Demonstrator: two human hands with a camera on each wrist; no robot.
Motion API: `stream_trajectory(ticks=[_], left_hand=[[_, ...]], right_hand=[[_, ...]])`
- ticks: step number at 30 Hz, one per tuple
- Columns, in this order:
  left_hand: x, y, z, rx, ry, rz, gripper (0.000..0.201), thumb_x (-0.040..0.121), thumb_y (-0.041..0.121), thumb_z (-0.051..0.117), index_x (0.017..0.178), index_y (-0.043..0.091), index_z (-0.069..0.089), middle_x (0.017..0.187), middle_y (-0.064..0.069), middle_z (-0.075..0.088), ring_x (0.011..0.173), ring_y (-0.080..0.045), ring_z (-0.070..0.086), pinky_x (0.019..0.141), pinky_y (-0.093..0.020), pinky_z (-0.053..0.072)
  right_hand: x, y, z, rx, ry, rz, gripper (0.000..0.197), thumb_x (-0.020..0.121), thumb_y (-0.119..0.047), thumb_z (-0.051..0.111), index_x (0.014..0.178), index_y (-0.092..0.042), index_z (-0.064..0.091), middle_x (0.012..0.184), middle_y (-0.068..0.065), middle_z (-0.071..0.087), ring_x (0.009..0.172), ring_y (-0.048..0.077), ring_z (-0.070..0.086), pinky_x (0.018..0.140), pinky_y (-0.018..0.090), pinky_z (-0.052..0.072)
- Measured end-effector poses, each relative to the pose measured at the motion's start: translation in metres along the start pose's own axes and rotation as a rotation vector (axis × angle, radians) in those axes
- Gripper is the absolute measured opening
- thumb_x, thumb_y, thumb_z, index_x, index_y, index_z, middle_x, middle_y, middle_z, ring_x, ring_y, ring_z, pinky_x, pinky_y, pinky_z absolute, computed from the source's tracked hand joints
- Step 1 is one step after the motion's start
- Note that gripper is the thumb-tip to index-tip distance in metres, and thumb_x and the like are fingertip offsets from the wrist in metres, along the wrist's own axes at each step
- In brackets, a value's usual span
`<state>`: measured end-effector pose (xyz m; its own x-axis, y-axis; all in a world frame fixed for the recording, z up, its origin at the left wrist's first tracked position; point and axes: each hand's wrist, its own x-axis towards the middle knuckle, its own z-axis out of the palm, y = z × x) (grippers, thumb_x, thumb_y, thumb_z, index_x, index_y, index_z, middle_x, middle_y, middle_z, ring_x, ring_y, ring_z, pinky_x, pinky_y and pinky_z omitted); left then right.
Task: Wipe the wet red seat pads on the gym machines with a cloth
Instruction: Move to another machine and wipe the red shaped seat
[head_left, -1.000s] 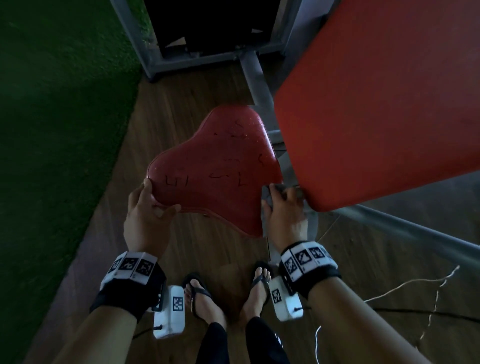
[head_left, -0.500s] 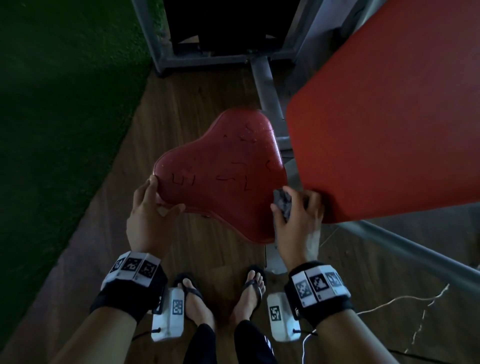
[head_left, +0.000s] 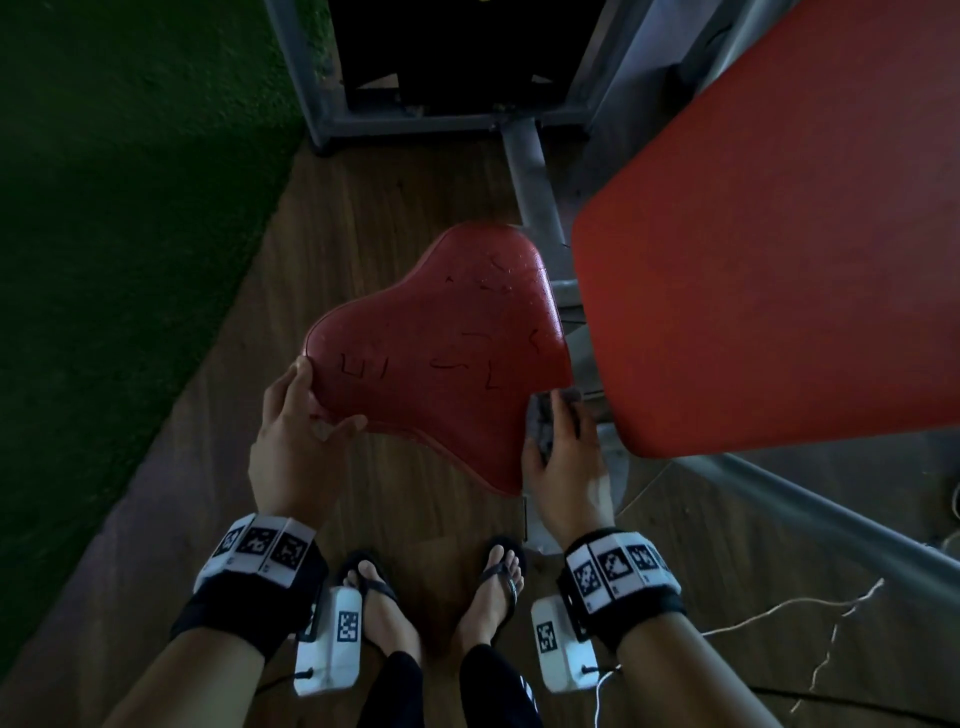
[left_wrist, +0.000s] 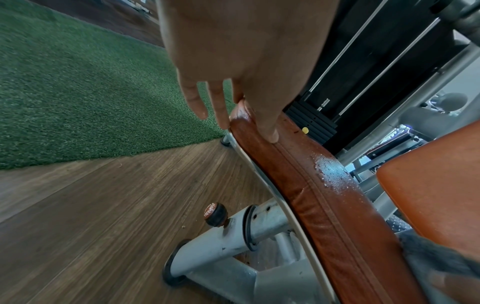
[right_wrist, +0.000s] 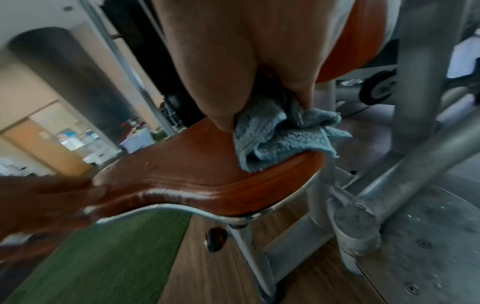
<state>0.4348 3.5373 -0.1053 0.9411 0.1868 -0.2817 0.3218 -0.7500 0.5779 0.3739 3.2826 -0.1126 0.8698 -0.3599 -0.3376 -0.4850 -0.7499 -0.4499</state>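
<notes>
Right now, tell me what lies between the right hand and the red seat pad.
The blue-grey cloth: the right hand pinches it against the red seat pad, as the right wrist view shows.

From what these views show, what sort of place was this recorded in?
Most likely a gym floor. A red seat pad sits on a grey steel machine frame, a black weight stack with guide rods stands behind it, and green artificial turf borders the wood-look floor.

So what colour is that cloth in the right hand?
Light grey-blue. The cloth, pinched in the right hand, shows best in the right wrist view.
</notes>
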Motion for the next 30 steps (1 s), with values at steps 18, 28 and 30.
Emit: stream_trajectory(ticks=[18, 28, 30], left_hand=[[0.001, -0.002, 0.000, -0.022, 0.005, 0.030, 0.081, 0.082, 0.033, 0.078, 0.151, 0.022, 0.036, 0.153, 0.004, 0.039, 0.123, -0.029, 0.055, 0.086, -0.045, 0.048], [0.001, -0.005, 0.004, -0.047, 0.014, 0.033, 0.083, 0.080, 0.031, 0.080, 0.150, 0.022, 0.037, 0.152, 0.004, 0.040, 0.122, -0.030, 0.056, 0.088, -0.048, 0.050], [0.002, -0.005, 0.003, -0.047, 0.009, 0.027, 0.083, 0.080, 0.033, 0.079, 0.151, 0.024, 0.036, 0.152, 0.006, 0.039, 0.122, -0.029, 0.056, 0.089, -0.049, 0.049]], right_hand=[[-0.010, 0.003, -0.017, 0.022, 0.313, 0.027, 0.055, 0.080, -0.029, 0.076, 0.129, -0.027, 0.050, 0.122, 0.005, 0.053, 0.107, 0.028, 0.055, 0.081, 0.039, 0.050], [-0.001, -0.029, -0.010, -0.071, 0.099, 0.041, 0.057, 0.084, -0.040, 0.067, 0.133, -0.020, 0.045, 0.132, 0.009, 0.049, 0.120, 0.030, 0.048, 0.094, 0.039, 0.042], [-0.002, -0.025, 0.002, 0.028, 0.076, 0.099, 0.064, 0.084, -0.030, 0.067, 0.138, -0.015, 0.038, 0.140, 0.014, 0.040, 0.128, 0.033, 0.041, 0.102, 0.045, 0.040]])
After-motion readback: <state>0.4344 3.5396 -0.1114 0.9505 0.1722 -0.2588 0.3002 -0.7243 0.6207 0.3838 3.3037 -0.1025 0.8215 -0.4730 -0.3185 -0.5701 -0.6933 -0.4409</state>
